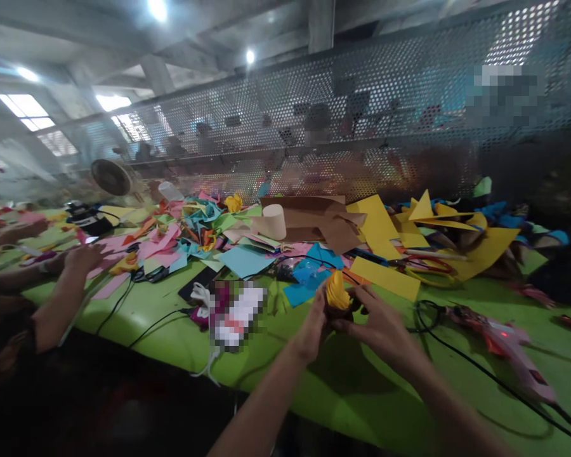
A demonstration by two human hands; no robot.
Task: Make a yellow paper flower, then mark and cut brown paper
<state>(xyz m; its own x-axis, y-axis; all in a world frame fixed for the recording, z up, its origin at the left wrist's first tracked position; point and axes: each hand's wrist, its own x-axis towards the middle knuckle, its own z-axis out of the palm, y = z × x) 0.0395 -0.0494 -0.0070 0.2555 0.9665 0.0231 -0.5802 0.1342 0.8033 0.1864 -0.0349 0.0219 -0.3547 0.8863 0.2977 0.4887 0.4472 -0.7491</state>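
Yellow, ridged, swirl-topped bud with a dark lower part point(337, 293) is held up between my two hands, just above the near side of the bright green smooth-topped bench point(266, 377). My left forearm slants up and rightward, and the left hand point(314, 324) stands nearly upright, its fingers closed along the bud's left side. My right forearm comes in from the lower right corner, leaning left; the right hand point(378, 320) lies lower and flatter, thumb and forefinger curved in a pinch around the dark part. Its other fingertips are too shaded for me to make out.

Off to my right rests a pink plastic glue gun point(509, 346) with a small red light, its nozzle end toward my hands. Well to my left sits a purple object with a white cord point(203, 317).

Beyond my fingers lie bright blue sheet pieces point(309, 273) and a yellow rectangular strip point(385, 278). Farther left, another person's hand point(83, 257) reaches over pink paper pieces point(162, 244). Past these, a cream paper cylinder point(275, 222) stands before brown paper sheets point(309, 219). Behind everything rises a grey perforated metal screen point(266, 127).
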